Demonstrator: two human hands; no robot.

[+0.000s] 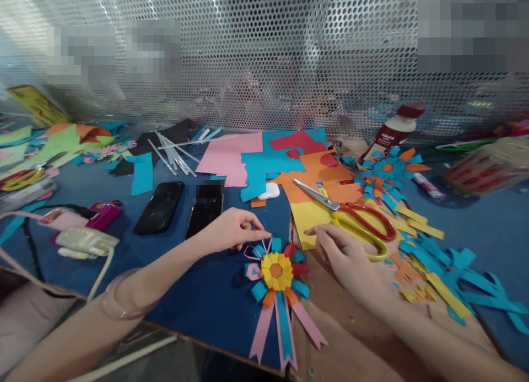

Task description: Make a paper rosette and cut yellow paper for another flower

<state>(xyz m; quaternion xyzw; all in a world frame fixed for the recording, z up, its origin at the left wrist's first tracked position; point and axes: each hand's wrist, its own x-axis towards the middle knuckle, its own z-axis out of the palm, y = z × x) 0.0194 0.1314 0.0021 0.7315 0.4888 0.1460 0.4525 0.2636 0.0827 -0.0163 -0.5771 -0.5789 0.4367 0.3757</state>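
Observation:
A paper rosette (277,270) with a yellow flower centre, blue, red and pink loops and forked pink and blue tails lies near the table's front edge. My left hand (237,230) pinches a thin pink paper strip (270,244) at the rosette's upper left. My right hand (336,244) is to the rosette's upper right, index finger stretched out and the other fingers loosely bent, with nothing visible in it. Just beyond the right hand lie scissors (336,205) with red and yellow handles, their blades pointing away to the left.
Two phones (160,208) lie left of centre, near a white case (269,191). Coloured paper sheets (231,153) and glue sticks (176,156) are behind. To the right are a bottle (390,131), blue paper scraps (450,266) and a jar (490,164). A perforated metal panel (264,57) stands behind.

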